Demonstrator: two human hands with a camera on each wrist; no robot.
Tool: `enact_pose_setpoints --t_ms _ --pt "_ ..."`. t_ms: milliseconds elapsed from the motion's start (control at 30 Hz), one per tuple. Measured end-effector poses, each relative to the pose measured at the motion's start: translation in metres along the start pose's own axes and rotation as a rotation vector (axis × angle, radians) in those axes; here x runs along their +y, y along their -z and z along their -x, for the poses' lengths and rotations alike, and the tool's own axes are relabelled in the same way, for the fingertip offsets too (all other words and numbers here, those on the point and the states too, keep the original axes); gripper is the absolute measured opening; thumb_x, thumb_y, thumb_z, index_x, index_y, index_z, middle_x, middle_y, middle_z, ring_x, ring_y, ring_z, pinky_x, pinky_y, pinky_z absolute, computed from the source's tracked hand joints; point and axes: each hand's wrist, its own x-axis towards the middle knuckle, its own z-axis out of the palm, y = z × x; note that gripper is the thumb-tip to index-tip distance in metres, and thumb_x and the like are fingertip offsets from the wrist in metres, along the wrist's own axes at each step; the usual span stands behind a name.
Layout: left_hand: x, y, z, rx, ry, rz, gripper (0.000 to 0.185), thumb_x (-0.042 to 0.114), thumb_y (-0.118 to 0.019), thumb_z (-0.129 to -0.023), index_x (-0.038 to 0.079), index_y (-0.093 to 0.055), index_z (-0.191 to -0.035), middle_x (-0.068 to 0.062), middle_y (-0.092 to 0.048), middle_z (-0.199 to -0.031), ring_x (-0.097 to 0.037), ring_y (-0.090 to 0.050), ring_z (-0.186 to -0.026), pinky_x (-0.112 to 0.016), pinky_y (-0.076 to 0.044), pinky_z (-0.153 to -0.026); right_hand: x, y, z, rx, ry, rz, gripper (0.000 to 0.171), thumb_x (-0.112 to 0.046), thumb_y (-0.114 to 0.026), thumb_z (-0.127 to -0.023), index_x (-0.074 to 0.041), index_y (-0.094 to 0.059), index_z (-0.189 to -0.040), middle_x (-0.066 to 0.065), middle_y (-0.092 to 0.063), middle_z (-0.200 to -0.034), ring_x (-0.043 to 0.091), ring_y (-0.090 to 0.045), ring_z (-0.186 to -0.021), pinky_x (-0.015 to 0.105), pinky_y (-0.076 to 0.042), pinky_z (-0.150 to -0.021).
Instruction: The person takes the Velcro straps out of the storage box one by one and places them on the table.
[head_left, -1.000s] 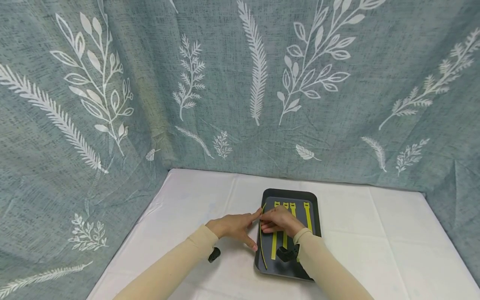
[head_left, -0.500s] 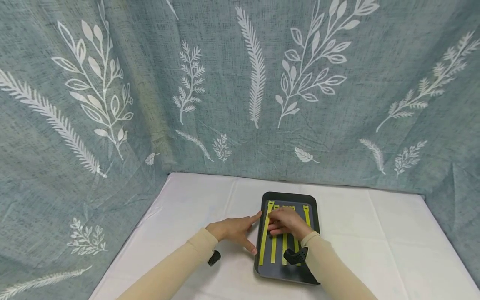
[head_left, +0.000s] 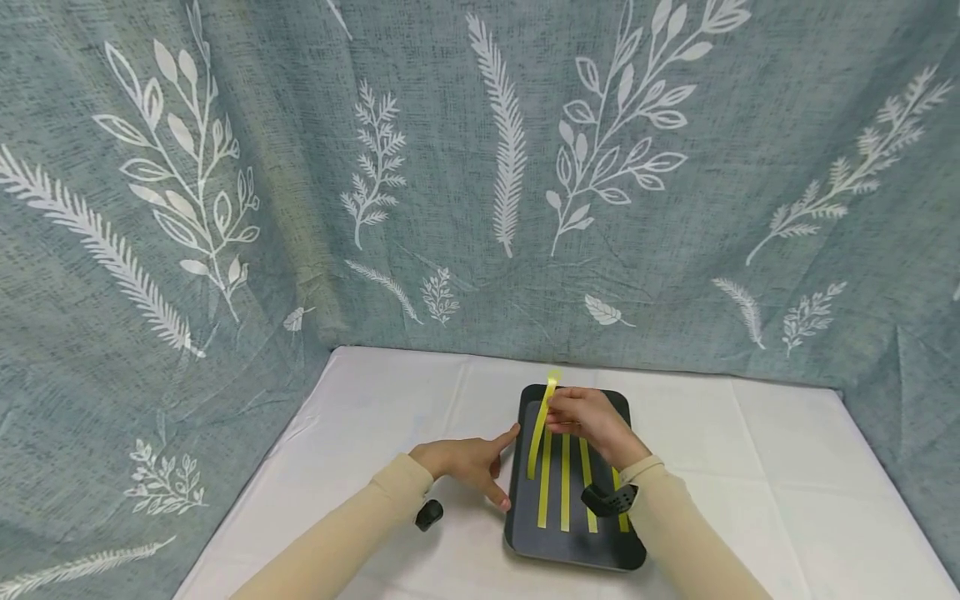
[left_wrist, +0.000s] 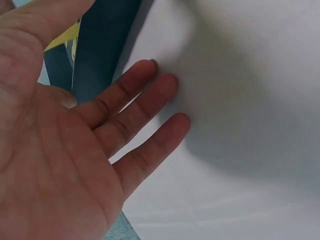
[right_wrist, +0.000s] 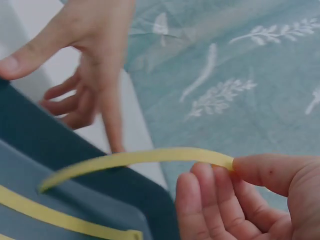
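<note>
My right hand (head_left: 592, 419) pinches a yellow cable strap (head_left: 538, 437) between thumb and fingers, over the left half of a dark grey tray (head_left: 577, 548). In the right wrist view the strap (right_wrist: 150, 154) bows in an arc, its free end hanging down to the tray floor. Several more yellow straps (head_left: 566, 492) lie side by side lengthwise in the tray, partly covered by my right hand. My left hand (head_left: 472, 464) is spread at the tray's left side, thumb and index tip at the rim. Its palm (left_wrist: 60, 160) holds nothing.
A white cloth (head_left: 420, 400) covers the table. Behind and to the left hangs a blue-green curtain (head_left: 450, 208) with white leaf prints. Black wrist devices (head_left: 609, 500) sit under both sleeves.
My right hand has lifted the leftmost strap from the tray and moved it up and toward the tray's far end. The left hand has stayed at the rim.
</note>
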Motion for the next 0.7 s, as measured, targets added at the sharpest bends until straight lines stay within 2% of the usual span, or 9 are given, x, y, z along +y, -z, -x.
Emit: enact_pose_setpoints --t_ms 167,300,433,633,700 --pt "-0.002 -0.001 -0.001 -0.010 0.010 0.029 0.117 0.035 -0.085 -0.083 0.021 -0.003 -0.165 0.002 -0.059 -0.095 -0.009 -0.053 -0.086 -0.027 -0.043 -0.085 -0.013 0.009 0.004 -0.023 0.041 -0.015 0.029 -0.018 -0.059 -0.102 0.005 -0.061 -0.119 0.002 -0.069 -0.094 0.017 -0.072 -0.093 0.037 -0.057 -0.094" --pt "-0.004 -0.001 -0.001 -0.013 0.006 0.054 0.115 0.034 -0.084 -0.084 0.023 -0.004 -0.165 0.001 -0.058 -0.094 -0.009 -0.052 -0.084 -0.028 -0.041 -0.083 -0.022 0.014 0.009 -0.036 0.059 -0.036 0.032 -0.020 -0.057 -0.103 0.006 -0.059 -0.121 0.005 -0.069 -0.099 0.015 -0.072 -0.093 0.032 -0.058 -0.090" --pt "-0.004 -0.001 -0.001 -0.007 0.004 0.069 0.115 0.034 -0.085 -0.084 0.023 -0.005 -0.165 0.001 -0.058 -0.094 -0.010 -0.052 -0.084 -0.029 -0.041 -0.082 -0.027 0.017 0.013 -0.051 0.076 -0.051 0.035 -0.021 -0.056 -0.104 0.006 -0.056 -0.126 0.005 -0.068 -0.101 0.012 -0.071 -0.090 0.034 -0.058 -0.091" --pt "-0.003 -0.002 -0.001 0.018 0.014 0.084 0.114 0.034 -0.085 -0.083 0.024 -0.007 -0.165 0.000 -0.058 -0.093 -0.011 -0.051 -0.083 -0.030 -0.040 -0.082 -0.033 0.016 0.016 -0.035 0.094 -0.080 0.028 -0.017 -0.057 -0.104 0.001 -0.057 -0.125 0.000 -0.069 -0.098 0.011 -0.069 -0.085 0.033 -0.060 -0.084" --pt "-0.003 -0.002 -0.002 0.025 0.019 0.076 0.114 0.034 -0.086 -0.082 0.025 -0.007 -0.165 0.000 -0.057 -0.093 -0.011 -0.051 -0.083 -0.030 -0.040 -0.082 -0.036 0.016 0.018 -0.026 0.099 -0.070 0.031 -0.018 -0.058 -0.104 0.002 -0.056 -0.128 -0.001 -0.068 -0.099 0.011 -0.069 -0.086 0.032 -0.060 -0.083"
